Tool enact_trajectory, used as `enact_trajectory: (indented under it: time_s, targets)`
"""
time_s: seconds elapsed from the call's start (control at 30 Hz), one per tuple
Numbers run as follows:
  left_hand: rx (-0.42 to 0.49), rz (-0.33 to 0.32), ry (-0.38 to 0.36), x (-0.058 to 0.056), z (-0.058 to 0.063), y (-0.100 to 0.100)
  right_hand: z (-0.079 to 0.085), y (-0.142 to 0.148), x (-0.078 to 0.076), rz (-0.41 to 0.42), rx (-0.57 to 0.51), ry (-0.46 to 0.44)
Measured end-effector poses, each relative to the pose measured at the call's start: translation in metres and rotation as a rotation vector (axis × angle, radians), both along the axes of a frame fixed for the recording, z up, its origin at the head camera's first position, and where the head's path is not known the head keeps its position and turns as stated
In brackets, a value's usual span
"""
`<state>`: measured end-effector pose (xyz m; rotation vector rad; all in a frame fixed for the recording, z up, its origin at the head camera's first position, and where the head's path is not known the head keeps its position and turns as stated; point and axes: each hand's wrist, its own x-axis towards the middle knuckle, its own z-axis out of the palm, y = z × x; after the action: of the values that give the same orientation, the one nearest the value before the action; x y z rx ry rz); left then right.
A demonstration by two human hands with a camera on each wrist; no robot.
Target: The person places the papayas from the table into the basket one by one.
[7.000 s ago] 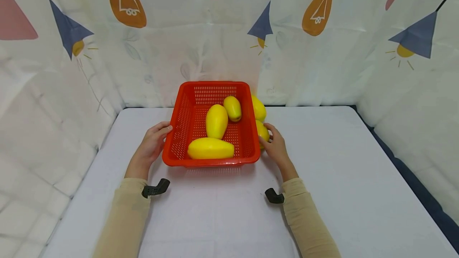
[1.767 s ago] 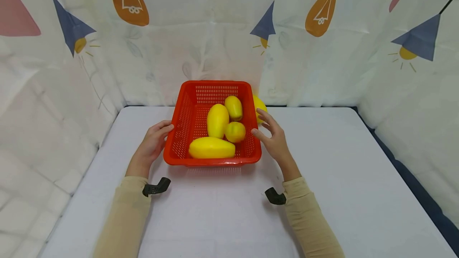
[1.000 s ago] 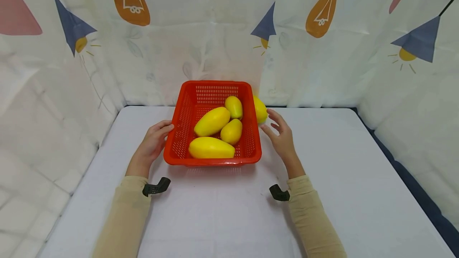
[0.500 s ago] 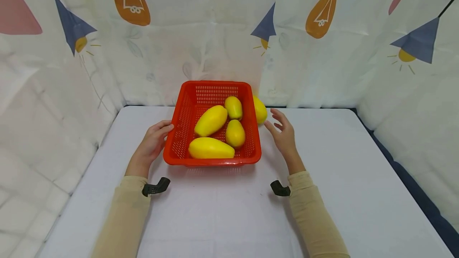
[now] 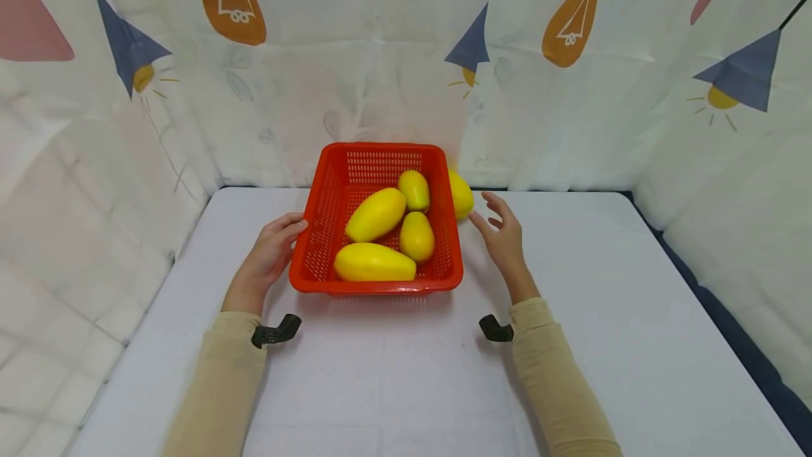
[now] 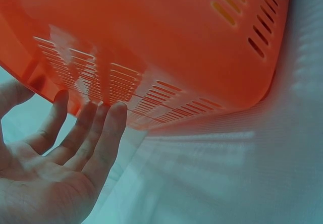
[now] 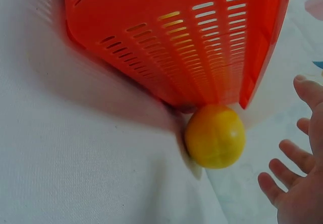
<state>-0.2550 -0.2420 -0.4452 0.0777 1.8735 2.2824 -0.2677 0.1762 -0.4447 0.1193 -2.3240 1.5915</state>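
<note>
A red perforated plastic basket point(image 5: 374, 288) stands tilted towards me on the table. Inside lie several smooth yellow mango-like fruits: a long one point(image 5: 374, 262) at the front, a plump one point(image 5: 376, 215) behind it, and two smaller ones on the right, one nearer point(image 5: 416, 237) and one farther point(image 5: 414, 190). Another yellow fruit point(image 7: 215, 136) is outside, against the basket's right wall. My left hand point(image 6: 63, 158) holds the basket's left rim, fingertips on the slotted wall below and thumb at the rim. My right hand point(image 5: 503, 235) hovers beside the outside fruit, fingers spread and apart from it.
The white-covered table point(image 5: 609, 316) extends to both sides and in front of the basket. A patterned curtain point(image 5: 406, 76) closes off the back and sides. Each wrist carries a black camera mount, the left one point(image 5: 277, 331) and the right one point(image 5: 495, 328).
Of two fruits outside, the nearer one that my right hand was touching is now in the basket. The plump fruit inside turned. My right hand withdrew rightward; my left stayed.
</note>
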Motion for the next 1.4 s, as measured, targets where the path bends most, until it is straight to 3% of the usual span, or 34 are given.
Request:
enact_trajectory:
  time_s: [0.77, 1.4]
  targets:
    - [-0.013, 0.007, -0.023, 0.0, 0.0, 0.0, -0.003, 0.004, -0.013, -0.029, 0.082, -0.077]
    - [-0.029, 0.014, -0.031, -0.001, 0.001, 0.0, -0.011, 0.004, -0.026, -0.038, 0.072, -0.126]
